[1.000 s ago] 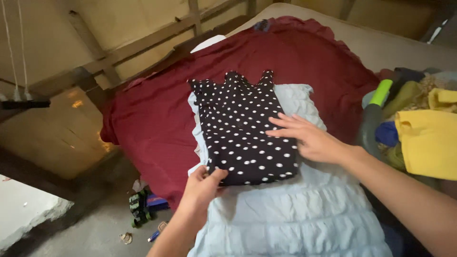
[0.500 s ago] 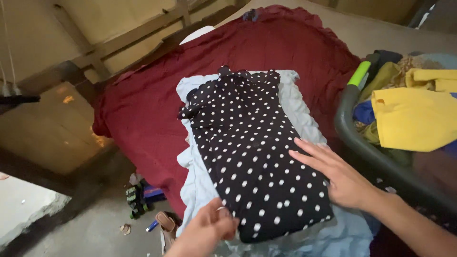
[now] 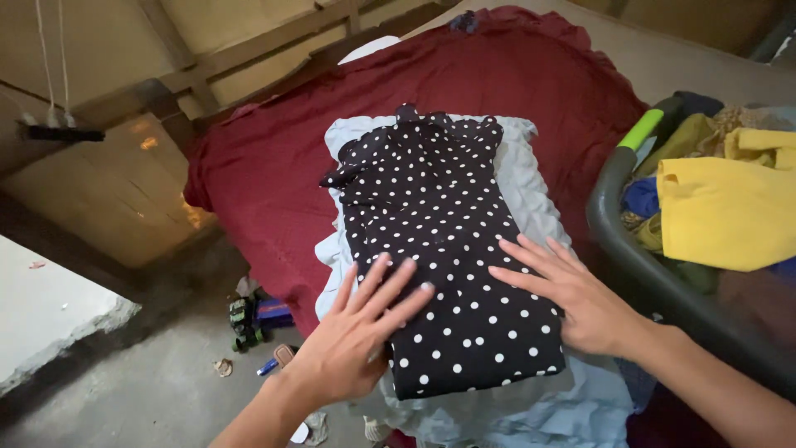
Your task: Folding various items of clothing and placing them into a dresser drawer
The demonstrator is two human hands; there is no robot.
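Toys on floor left of my left hand. Both hands spread flat, holding nothing, on the polka-dot dress; right hand beside it. Dress's long axis runs away from hands, straps far. Laundry basket right.

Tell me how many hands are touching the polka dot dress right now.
2. The left hand lies flat on the polka dot dress near its lower left edge; the right hand presses its lower right side. No other hands show.
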